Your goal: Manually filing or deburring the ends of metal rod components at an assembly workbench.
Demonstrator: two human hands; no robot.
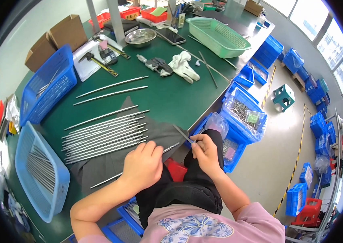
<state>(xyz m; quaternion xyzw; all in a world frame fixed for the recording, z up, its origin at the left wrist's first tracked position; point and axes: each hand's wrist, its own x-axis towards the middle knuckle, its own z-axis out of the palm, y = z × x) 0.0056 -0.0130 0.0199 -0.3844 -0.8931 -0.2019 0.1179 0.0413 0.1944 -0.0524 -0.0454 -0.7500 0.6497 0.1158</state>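
My left hand (144,164) is closed around a slim metal rod (106,180), which sticks out on both sides of the fist at the table's near edge. Between the fingers and thumb of my right hand (206,153) is a thin, flat grey strip, perhaps a file (182,133); its free end points up and left. The rod's right tip lies just left of that hand. On a dark grey cloth (158,128) beyond my left hand, several similar metal rods (102,137) lie side by side. Two more rods (112,94) lie apart on the green table.
A light blue basket (63,190) with rods stands at left, a darker blue basket (69,71) behind it. Calipers (98,65), a micrometer (155,65), white gloves (184,67), a metal bowl (140,37) and a green basket (220,38) sit farther back. Blue bins (244,115) stand at right.
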